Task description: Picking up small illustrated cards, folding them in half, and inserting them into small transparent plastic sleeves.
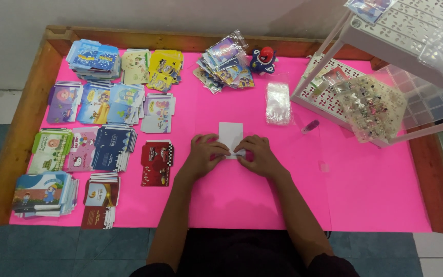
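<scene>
A small white paper piece [230, 133] lies flat on the pink sheet [370, 190] at the middle of the table. My left hand [205, 155] presses on its near left corner with curled fingers. My right hand [260, 154] pinches its near right edge, fingertips meeting the left hand's. The lower part of the paper is hidden under both hands.
Several stacks of printed colourful envelopes [98, 133] fill the table's left side. A pile of wrapped cards [224, 64], a small blue-and-red toy [263, 59] and clear plastic sleeves [278, 102] lie at the back. A white perforated rack [344, 82] with a bag of trinkets [373, 107] stands right.
</scene>
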